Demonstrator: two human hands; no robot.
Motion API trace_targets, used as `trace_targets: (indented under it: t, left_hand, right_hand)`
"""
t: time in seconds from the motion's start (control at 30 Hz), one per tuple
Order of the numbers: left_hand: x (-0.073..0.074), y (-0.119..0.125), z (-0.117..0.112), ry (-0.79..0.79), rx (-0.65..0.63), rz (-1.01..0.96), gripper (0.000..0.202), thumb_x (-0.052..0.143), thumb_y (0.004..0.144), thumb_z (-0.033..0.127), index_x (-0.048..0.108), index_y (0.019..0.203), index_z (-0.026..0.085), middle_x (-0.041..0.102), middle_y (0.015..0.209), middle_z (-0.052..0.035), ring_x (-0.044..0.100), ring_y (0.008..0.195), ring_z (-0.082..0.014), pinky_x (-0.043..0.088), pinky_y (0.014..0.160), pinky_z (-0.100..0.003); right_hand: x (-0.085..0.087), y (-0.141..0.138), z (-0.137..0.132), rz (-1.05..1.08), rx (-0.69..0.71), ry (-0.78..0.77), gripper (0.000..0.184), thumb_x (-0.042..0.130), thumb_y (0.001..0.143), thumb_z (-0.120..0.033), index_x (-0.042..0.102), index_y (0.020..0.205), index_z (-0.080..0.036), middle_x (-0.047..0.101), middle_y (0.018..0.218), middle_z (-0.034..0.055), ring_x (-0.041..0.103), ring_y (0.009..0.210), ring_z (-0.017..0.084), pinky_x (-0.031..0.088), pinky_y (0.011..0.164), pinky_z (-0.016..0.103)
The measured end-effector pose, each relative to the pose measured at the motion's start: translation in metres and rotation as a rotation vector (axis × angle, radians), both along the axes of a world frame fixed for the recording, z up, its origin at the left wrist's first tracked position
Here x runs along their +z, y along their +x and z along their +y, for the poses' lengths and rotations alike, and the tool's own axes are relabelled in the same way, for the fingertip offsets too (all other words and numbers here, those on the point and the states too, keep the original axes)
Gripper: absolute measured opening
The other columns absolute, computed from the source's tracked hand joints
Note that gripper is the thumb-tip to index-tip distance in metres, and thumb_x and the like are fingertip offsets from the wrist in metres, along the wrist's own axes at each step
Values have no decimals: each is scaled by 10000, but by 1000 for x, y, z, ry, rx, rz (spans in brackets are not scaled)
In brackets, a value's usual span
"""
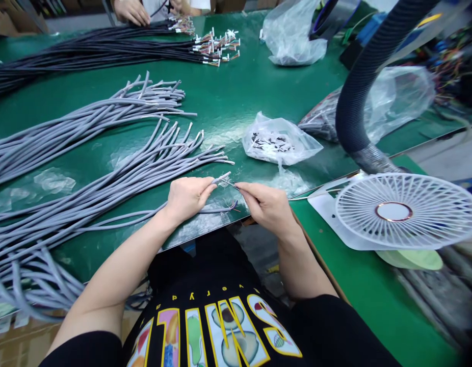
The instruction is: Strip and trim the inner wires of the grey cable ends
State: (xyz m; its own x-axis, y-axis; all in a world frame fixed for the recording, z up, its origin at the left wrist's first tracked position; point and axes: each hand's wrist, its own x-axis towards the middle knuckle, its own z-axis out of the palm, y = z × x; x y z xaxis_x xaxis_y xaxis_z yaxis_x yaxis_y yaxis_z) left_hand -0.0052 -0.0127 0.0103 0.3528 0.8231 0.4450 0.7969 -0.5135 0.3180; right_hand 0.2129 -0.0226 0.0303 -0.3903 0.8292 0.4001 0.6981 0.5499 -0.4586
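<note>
Over green table (228, 102), left hand (188, 196) and right hand (266, 205) pinch grey cable (221, 178).

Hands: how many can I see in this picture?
4. The wearer's left hand and right hand pinch one cable end mid-picture; a co-worker's hand and other hand lie at the top, partly cut off.

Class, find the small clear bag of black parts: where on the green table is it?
In the head view the clear bag lies right of centre, just beyond the right hand, between the grey cable ends and the black hose.
</note>
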Motion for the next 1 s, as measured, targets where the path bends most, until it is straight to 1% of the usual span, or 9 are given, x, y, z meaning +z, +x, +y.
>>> trace_targets:
  t: [0.27,0.43,0.5,0.6,0.7,0.77,0.87,0.93,1.0]
  left_hand:
    - [-1,-1,-1,167,2,75,332,462,954,350,732,868,178,682,620,-34,590,569,-138,319,566,-277]
    - [1,0,-3,150,-9,113,336,451,959,341,721,859,169,685,621,-42,577,564,-141,293,562,-290]
    - [1,2,-3,141,-1,129,333,454,956,339,715,841,167,671,598,-38,569,555,-145,287,557,-295]
    - [-3,5,-3,87,6,153,334,462,948,340,707,800,169,667,597,-42,571,559,-153,294,553,-296]
    - [-8,6,-1,-33,-4,150,316,491,931,342,710,778,175,683,636,-51,591,592,-161,324,564,-286]
    - [-8,5,2,-90,27,52,281,501,926,336,723,857,179,710,732,-60,621,673,-166,371,606,-272]
    - [-3,-1,8,-141,119,-236,246,516,915,309,703,1002,174,708,865,-63,628,790,-163,418,685,-253]
    - [2,-6,11,-215,168,-456,233,533,895,303,683,996,156,664,757,-31,588,694,-141,410,646,-244]
    - [5,-8,14,-333,167,-663,240,525,889,330,666,925,138,559,593,16,501,552,-111,372,564,-237]
  right_hand:
    - [6,2,2,-60,29,-22,279,473,927,-213,721,1052,-175,759,1006,82,729,886,208,566,759,293]
    - [3,-9,10,-60,26,-98,248,496,912,-212,720,1014,-188,760,987,75,722,868,210,538,737,285]
    - [2,-17,13,-29,23,-140,220,505,905,-207,716,966,-184,760,918,67,710,805,193,516,696,273]
    - [9,-29,10,177,51,-214,192,514,902,-230,687,840,-177,692,703,24,624,613,132,465,577,242]
    - [27,-30,1,559,37,-211,217,492,926,-315,655,860,-186,605,636,-1,492,470,89,407,461,228]
    - [39,-25,-4,725,-3,-155,232,478,938,-359,644,911,-199,563,606,-13,426,413,75,371,408,223]
    - [40,-16,-2,679,-8,-175,202,518,920,-352,653,908,-202,590,637,-9,448,412,70,395,407,217]
    - [29,-15,3,560,-21,-203,193,526,911,-320,671,931,-194,652,720,13,524,473,84,457,460,224]
    - [14,-19,7,451,-32,-195,217,509,915,-281,688,991,-187,707,832,42,629,614,123,534,581,253]
